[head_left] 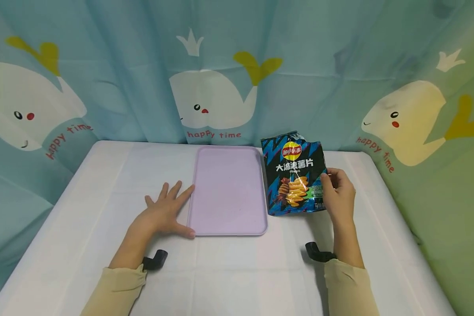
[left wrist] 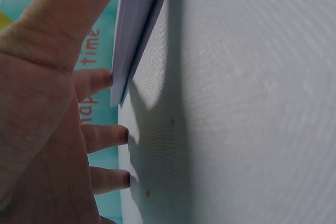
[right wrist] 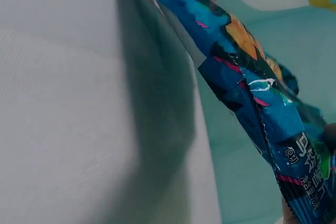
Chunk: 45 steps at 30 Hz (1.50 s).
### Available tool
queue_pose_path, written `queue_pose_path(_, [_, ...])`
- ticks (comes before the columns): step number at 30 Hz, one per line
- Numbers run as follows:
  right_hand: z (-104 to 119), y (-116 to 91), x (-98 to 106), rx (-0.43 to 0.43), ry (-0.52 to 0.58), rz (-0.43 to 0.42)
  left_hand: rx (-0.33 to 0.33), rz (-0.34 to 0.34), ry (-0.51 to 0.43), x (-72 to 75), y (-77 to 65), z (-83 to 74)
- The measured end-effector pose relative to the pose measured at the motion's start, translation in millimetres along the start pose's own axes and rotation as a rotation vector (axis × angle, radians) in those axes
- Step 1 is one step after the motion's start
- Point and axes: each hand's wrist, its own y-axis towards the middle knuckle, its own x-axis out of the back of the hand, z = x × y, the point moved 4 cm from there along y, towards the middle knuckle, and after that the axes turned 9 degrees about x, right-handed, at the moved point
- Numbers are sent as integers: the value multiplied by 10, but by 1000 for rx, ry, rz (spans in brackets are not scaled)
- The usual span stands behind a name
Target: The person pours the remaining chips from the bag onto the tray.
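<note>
A light purple tray [head_left: 229, 188] lies on the white table. My left hand [head_left: 163, 215] is at its left side with fingers spread and straight, thumb at the near left corner and index finger at the left edge. In the left wrist view, the tray's side [left wrist: 137, 14] shows next to the thumb, while other fingertips [left wrist: 119, 135] reach the cloth. To the tray's right, my right hand [head_left: 339, 193] pinches the right edge of a blue and black potato chip bag [head_left: 294, 175]. The bag leans up, front facing me, its top edge notched. Its lower side [right wrist: 252, 87] fills the right wrist view.
A white cloth covers the table [head_left: 221, 281]. Behind it hangs a blue-green curtain [head_left: 138, 87] printed with white whales. Black wrist-worn devices, one [head_left: 155, 260] on the left and one [head_left: 319, 253] on the right, jut inward from the cuffs.
</note>
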Motion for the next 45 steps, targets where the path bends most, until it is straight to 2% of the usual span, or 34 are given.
queue_pose_path(8, [331, -37, 111, 279, 42, -96, -9, -5, 1, -5, -12, 2])
queue_pose_path(12, [514, -68, 153, 393, 11, -111, -6, -9, -1, -5, -11, 14])
queue_pose_path(15, [617, -92, 184, 412, -31, -128, -7, -7, -3, -13, -10, 23])
queue_pose_path(18, [680, -108, 218, 392, -49, -151, -7, -4, -6, -15, -17, 19])
queue_pose_path(26, [752, -126, 258, 386, 27, -174, -9, -4, -8, -3, -18, 5])
queue_pose_path(32, [870, -143, 244, 504, 64, -196, -8, 6, -5, -3, -5, 8])
queue_pose_path(37, [988, -158, 215, 609, 93, -178, -1, 2, -8, 10, 4, 14])
queue_pose_path(45, [1042, -227, 177, 676, 65, -175, -1, -1, -3, -30, 9, 12])
